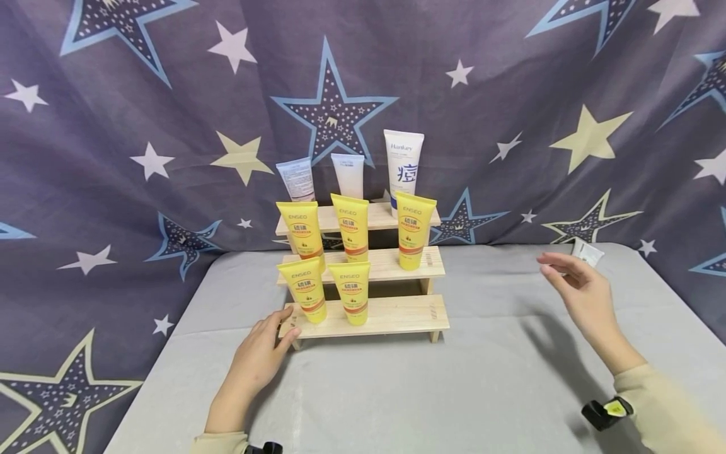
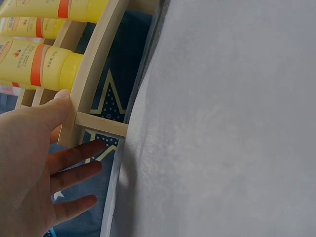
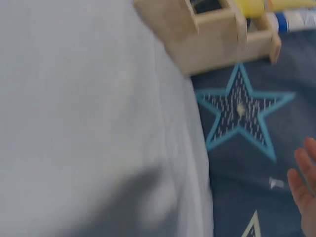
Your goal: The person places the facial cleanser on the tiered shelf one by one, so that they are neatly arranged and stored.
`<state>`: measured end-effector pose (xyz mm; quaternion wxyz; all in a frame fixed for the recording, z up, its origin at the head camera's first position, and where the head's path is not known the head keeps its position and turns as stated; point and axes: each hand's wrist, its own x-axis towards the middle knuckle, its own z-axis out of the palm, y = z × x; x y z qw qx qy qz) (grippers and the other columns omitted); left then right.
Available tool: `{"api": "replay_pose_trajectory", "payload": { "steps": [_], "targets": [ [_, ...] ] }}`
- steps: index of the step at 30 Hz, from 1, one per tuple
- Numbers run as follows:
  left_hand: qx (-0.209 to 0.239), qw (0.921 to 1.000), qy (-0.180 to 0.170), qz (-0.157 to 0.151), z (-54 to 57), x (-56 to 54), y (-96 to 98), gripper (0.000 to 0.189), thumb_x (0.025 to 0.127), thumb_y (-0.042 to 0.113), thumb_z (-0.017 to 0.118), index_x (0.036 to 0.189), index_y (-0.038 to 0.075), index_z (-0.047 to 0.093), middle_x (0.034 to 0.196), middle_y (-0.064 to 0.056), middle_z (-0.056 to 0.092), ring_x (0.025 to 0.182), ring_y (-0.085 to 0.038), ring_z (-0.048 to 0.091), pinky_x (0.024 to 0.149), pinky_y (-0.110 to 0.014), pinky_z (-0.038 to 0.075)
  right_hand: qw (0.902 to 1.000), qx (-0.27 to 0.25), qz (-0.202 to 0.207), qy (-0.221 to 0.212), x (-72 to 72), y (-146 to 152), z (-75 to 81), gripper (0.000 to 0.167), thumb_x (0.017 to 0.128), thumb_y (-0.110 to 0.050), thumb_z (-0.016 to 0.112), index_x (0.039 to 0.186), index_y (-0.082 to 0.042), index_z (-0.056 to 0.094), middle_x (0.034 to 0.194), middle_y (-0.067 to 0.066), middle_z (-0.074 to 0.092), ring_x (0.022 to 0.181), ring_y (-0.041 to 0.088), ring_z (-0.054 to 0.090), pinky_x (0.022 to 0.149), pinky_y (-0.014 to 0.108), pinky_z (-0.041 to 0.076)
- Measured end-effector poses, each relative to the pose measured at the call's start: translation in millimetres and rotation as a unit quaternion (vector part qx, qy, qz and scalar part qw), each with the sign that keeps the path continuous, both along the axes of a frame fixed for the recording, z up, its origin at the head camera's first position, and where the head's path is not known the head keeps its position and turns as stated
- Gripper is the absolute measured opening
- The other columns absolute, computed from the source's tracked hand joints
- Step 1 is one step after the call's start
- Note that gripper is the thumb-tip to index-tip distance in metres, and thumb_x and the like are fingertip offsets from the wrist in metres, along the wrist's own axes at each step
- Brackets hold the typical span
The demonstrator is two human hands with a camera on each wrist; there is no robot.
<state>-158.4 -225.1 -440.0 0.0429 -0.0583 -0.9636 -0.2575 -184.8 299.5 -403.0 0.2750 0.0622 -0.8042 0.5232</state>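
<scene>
A three-tier wooden display rack (image 1: 391, 315) stands on the table. My left hand (image 1: 258, 353) holds the left end of its bottom tier. In the left wrist view the thumb lies on the board's end while several fingers (image 2: 74, 180) spread below. Two yellow tubes, one of them the left yellow tube (image 1: 306, 290), stand on that tier. Three more yellow tubes, including the right one (image 1: 414, 230), occupy the middle tier. My right hand (image 1: 587, 302) is raised on the right with loosely bent fingers and nothing in it. Partly hidden behind it is a small white tube (image 1: 588, 252).
On the top tier stand a tall white tube (image 1: 404, 164), a shorter white tube (image 1: 348, 175) and a bluish-white tube (image 1: 297, 179). A grey cloth covers the table (image 1: 454, 391). A dark star-patterned curtain (image 1: 482, 75) hangs behind the rack.
</scene>
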Motion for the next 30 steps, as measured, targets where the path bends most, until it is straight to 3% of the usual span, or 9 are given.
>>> {"api": "replay_pose_trajectory", "payload": {
  "steps": [4, 9, 13, 17, 25, 30],
  "targets": [
    [-0.001, 1.0000, 0.000, 0.001, -0.4, 0.2, 0.1, 0.055, 0.102, 0.040, 0.054, 0.146, 0.007, 0.046, 0.145, -0.020, 0.049, 0.134, -0.040, 0.043, 0.107, -0.060, 0.035, 0.9992, -0.004, -0.038, -0.014, -4.7, 19.6, -7.8, 0.028, 0.095, -0.006, 0.067, 0.121, 0.003, 0.066, 0.104, -0.022, 0.069, 0.093, -0.007, 0.063, 0.077, 0.006, 0.047],
    [0.000, 1.0000, -0.002, 0.000, -0.8, -0.1, 0.2, 0.056, 0.102, 0.041, 0.053, 0.147, 0.007, 0.045, 0.146, -0.020, 0.048, 0.134, -0.040, 0.043, 0.107, -0.060, 0.035, 0.9962, -0.014, -0.076, -0.041, -10.5, 39.6, -13.3, 0.022, 0.095, -0.012, 0.069, 0.116, -0.014, 0.071, 0.098, -0.030, 0.068, 0.089, -0.011, 0.062, 0.073, 0.004, 0.044],
    [0.000, 1.0000, -0.004, 0.001, -0.9, -0.5, 0.2, 0.057, 0.102, 0.042, 0.053, 0.147, 0.008, 0.044, 0.146, -0.020, 0.049, 0.133, -0.040, 0.044, 0.106, -0.060, 0.036, 0.9948, -0.021, -0.085, -0.053, -16.7, 55.0, -13.7, 0.022, 0.094, -0.013, 0.071, 0.109, -0.028, 0.071, 0.093, -0.032, 0.066, 0.085, -0.013, 0.060, 0.068, 0.004, 0.043],
    [0.000, 1.0000, -0.003, 0.001, -1.1, -0.2, 0.0, 0.056, 0.102, 0.041, 0.054, 0.147, 0.008, 0.045, 0.145, -0.020, 0.049, 0.133, -0.040, 0.044, 0.106, -0.060, 0.036, 0.9930, -0.037, -0.083, -0.075, -22.5, 71.7, -15.2, 0.026, 0.094, -0.013, 0.070, 0.106, -0.036, 0.068, 0.090, -0.033, 0.065, 0.083, -0.015, 0.059, 0.068, 0.003, 0.042],
    [0.001, 1.0000, 0.000, 0.001, -1.7, -0.4, -0.5, 0.056, 0.102, 0.041, 0.054, 0.146, 0.007, 0.045, 0.145, -0.020, 0.049, 0.133, -0.040, 0.044, 0.106, -0.060, 0.035, 0.9834, -0.089, -0.072, -0.140, -32.5, 96.2, -24.1, 0.032, 0.095, -0.012, 0.067, 0.091, -0.043, 0.063, 0.079, -0.033, 0.064, 0.072, -0.016, 0.059, 0.061, 0.004, 0.045],
    [0.001, 1.0000, 0.000, 0.003, -2.0, -0.8, -0.3, 0.057, 0.102, 0.043, 0.052, 0.147, 0.007, 0.045, 0.145, -0.020, 0.049, 0.133, -0.040, 0.044, 0.106, -0.060, 0.035, 0.9791, -0.083, -0.091, -0.162, -37.0, 105.0, -33.1, 0.027, 0.094, -0.013, 0.067, 0.090, -0.039, 0.061, 0.075, -0.034, 0.062, 0.069, -0.017, 0.058, 0.060, 0.004, 0.045]
  ]
}}
